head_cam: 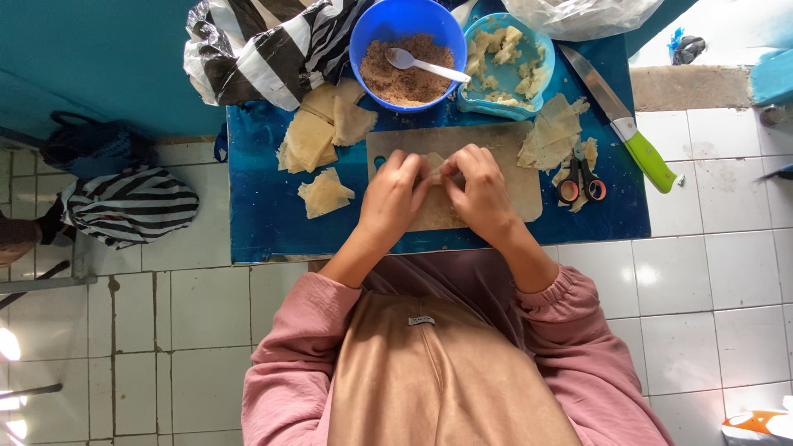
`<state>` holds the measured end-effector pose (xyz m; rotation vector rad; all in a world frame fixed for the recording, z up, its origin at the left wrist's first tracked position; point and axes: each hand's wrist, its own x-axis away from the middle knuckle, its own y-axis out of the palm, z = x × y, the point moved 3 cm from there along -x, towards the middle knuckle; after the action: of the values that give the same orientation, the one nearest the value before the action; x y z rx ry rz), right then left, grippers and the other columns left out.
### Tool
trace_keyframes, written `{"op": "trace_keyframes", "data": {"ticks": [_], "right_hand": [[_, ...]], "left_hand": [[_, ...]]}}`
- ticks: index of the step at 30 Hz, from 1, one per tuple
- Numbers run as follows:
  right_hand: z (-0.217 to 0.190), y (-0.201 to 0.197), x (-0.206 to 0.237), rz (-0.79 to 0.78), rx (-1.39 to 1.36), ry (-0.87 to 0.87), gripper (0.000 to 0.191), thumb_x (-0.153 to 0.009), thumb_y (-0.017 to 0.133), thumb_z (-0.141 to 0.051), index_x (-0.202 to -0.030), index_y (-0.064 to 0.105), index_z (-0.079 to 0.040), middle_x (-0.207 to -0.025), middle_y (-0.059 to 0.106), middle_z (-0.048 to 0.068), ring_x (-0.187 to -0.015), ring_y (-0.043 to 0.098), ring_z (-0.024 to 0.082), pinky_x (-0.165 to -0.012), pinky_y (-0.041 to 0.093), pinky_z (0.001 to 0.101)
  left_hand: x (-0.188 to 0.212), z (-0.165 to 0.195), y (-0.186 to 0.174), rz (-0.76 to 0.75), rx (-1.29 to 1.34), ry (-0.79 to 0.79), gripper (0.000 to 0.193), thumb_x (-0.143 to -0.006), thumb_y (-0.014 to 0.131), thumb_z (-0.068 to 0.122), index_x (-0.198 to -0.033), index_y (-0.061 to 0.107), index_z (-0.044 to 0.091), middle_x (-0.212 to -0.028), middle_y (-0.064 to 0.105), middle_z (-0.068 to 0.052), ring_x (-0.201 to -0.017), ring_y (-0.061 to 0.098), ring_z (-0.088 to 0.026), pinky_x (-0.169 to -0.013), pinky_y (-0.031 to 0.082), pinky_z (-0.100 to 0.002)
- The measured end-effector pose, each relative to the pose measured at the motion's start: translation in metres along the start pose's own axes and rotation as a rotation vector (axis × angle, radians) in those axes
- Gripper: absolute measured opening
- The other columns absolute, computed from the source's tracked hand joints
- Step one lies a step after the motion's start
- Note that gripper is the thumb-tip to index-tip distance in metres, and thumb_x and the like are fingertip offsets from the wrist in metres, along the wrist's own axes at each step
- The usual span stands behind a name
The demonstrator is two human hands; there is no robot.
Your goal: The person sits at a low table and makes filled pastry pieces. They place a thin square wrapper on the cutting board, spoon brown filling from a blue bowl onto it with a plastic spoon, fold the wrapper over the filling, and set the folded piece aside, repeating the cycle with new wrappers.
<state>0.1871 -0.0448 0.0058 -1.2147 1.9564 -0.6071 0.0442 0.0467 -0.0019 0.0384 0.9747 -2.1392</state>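
**Both hands pinching a pastry piece at the board**

Now, nearest the camera, pink sleeves lead out to the work. The left hand (393, 198) and right hand (481, 194) meet over the cutting board (512, 194), fingertips closed together on a small pale pastry piece (434, 168) that sits between them at the board's middle. Both grips look tight, thumbs and forefingers pressed on the folded edge; most of the piece is hidden beneath the fingers.

To do this well, I'd judge, the pinch wants even pressure from both sides, so the seam closes without tearing the thin sheet, and the piece should stay low against the board.

Just beside the right hand lie small scissors (581, 183) with orange handles, among pastry scraps. Left of the board, cut pastry squares (318, 140) lie on the blue table (264, 223). Farther out, a blue bowl (363, 41) holds brown crumbly filling and a white spoon (421, 64); beside it a lighter blue dish (541, 58) carries pale chunks. A green-handled knife (624, 124) lies along the right edge, and a striped bag (264, 49) sits at the far left.
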Motion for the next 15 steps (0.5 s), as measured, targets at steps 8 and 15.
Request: {"op": "trace_keyframes", "data": {"ticks": [8, 15], "right_hand": [[0.001, -0.011, 0.0, -0.112, 0.072, -0.13, 0.013, -0.089, 0.075, -0.011, -0.096, 0.066, -0.005, -0.103, 0.061, 0.01, -0.102, 0.057, 0.033, -0.088, 0.044, 0.0439], [-0.001, -0.006, -0.011, -0.092, 0.124, -0.123, 0.01, -0.09, 0.072, -0.009, -0.098, 0.067, -0.006, -0.103, 0.061, 0.01, -0.102, 0.057, 0.032, -0.089, 0.044, 0.0427]], "left_hand": [[0.005, 0.006, -0.014, 0.032, -0.202, 0.277, 0.014, -0.09, 0.074, 0.014, -0.099, 0.066, 0.008, -0.103, 0.059, -0.008, -0.094, 0.064, -0.03, -0.078, 0.054, -0.041], [-0.008, -0.011, 0.001, -0.053, -0.231, 0.155, 0.012, -0.092, 0.072, 0.018, -0.092, 0.066, 0.007, -0.099, 0.061, -0.011, -0.095, 0.065, -0.033, -0.079, 0.055, -0.043]]}}
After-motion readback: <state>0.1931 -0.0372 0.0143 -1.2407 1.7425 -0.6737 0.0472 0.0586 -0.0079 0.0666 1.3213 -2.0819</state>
